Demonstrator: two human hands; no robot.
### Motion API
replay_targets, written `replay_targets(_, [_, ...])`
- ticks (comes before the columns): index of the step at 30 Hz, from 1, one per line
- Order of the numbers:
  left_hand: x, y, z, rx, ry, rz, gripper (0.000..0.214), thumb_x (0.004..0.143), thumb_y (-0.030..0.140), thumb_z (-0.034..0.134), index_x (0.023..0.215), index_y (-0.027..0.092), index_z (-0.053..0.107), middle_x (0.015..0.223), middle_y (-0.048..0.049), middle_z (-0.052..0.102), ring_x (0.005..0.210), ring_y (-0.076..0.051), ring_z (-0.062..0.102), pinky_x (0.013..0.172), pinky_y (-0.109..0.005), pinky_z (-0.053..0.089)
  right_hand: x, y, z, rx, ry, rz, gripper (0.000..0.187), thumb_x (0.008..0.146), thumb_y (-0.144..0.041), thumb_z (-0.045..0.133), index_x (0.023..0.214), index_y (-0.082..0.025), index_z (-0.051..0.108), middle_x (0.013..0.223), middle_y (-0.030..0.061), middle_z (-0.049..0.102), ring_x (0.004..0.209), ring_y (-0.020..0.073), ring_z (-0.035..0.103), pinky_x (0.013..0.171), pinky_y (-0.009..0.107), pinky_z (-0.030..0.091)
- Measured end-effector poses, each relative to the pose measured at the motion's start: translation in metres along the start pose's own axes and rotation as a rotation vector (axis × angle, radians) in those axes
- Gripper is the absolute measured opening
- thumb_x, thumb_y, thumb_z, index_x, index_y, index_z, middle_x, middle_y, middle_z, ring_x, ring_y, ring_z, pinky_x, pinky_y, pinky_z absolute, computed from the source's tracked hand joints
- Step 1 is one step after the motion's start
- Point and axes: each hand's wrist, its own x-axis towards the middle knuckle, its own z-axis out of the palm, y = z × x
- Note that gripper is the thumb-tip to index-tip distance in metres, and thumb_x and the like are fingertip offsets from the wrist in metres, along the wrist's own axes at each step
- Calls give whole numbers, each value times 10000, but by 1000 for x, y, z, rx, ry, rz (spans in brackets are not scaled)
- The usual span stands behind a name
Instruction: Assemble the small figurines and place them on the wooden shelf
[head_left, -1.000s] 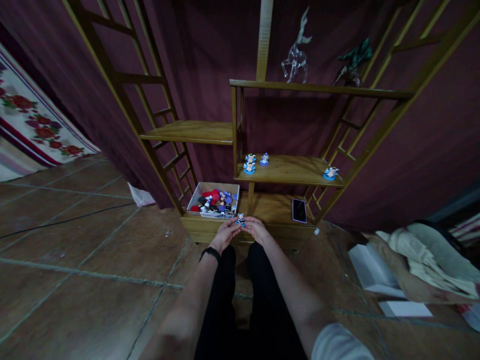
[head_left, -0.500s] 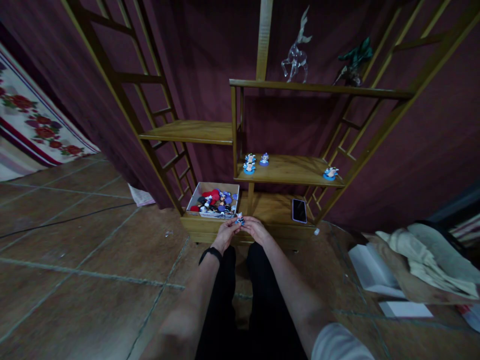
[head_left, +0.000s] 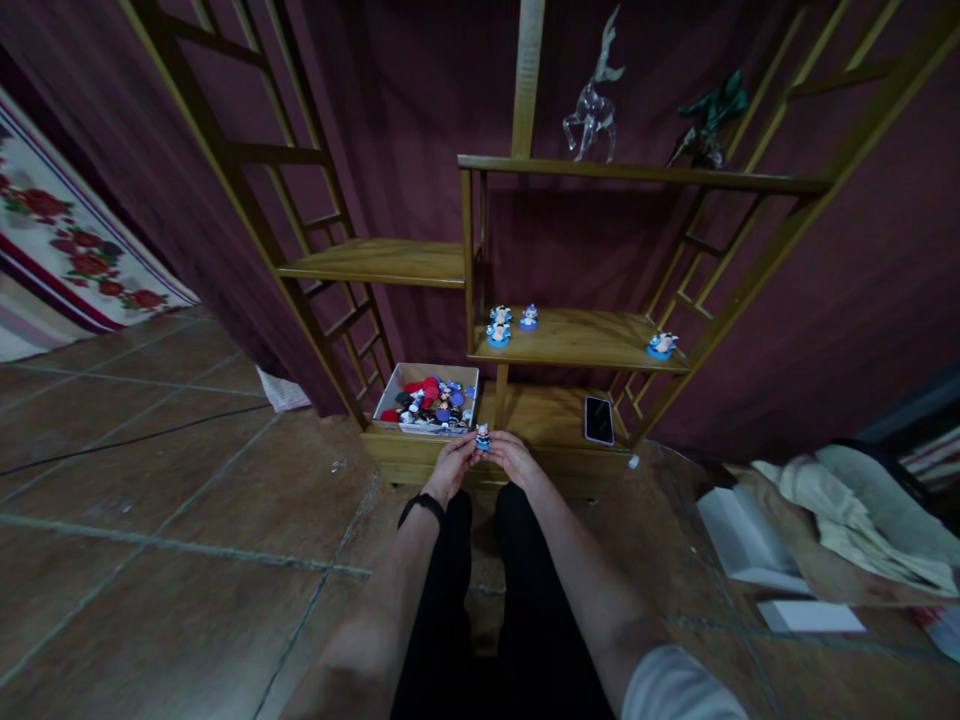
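While both hands pinch it between their fingertips, the small figurine point(head_left: 483, 438) sits between the left hand point(head_left: 452, 465) and the right hand point(head_left: 514, 458), upright above the front edge of the lowest shelf point(head_left: 544, 418). Which fingers bear its base is too small to tell. A dark band point(head_left: 422, 512) circles the left wrist.

Just beyond the left hand, an open box point(head_left: 442, 372) stands on that lowest shelf, filled with a jumble of red, purple, white and black pieces point(head_left: 442, 400). Farther to the right of the right hand, a phone point(head_left: 598, 421) lies flat on the same wood. Above and beyond the hands, the middle shelf point(head_left: 585, 340) bears two blue-based figurines point(head_left: 498, 335) near its left end, a purple one point(head_left: 529, 318) just beside them, and another blue-based piece point(head_left: 661, 346) near the right end. Higher still, a clear deer ornament point(head_left: 594, 115) and a dark green ornament point(head_left: 709, 122) stand on the upper shelf point(head_left: 645, 178).

Behind the wooden unit hangs a maroon curtain point(head_left: 420, 120). Brown floor tiles point(head_left: 225, 600) spread below; well left of the hands lies a floral cloth point(head_left: 82, 255), well right, pale fabric point(head_left: 855, 510).
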Motion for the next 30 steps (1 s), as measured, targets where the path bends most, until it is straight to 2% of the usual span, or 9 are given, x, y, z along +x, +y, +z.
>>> replay_targets(14, [3, -2, -3, -5, 5, 23, 372, 621, 136, 716, 978, 141, 614, 752, -36, 644, 612, -77, 577, 564, -183, 443, 2, 1, -3, 28, 2, -18, 325, 533, -150, 715, 835, -169, 595, 810, 26, 680, 792, 171, 647, 819, 329, 483])
replay_targets(30, [5, -4, -6, -4, 3, 22, 339, 602, 163, 731, 929, 142, 646, 758, -44, 655, 631, -89, 586, 592, -200, 456, -1, 0, 1, 13, 4, -52, 344, 509, -147, 727, 822, -177, 587, 834, 17, 662, 813, 153, 627, 820, 317, 466])
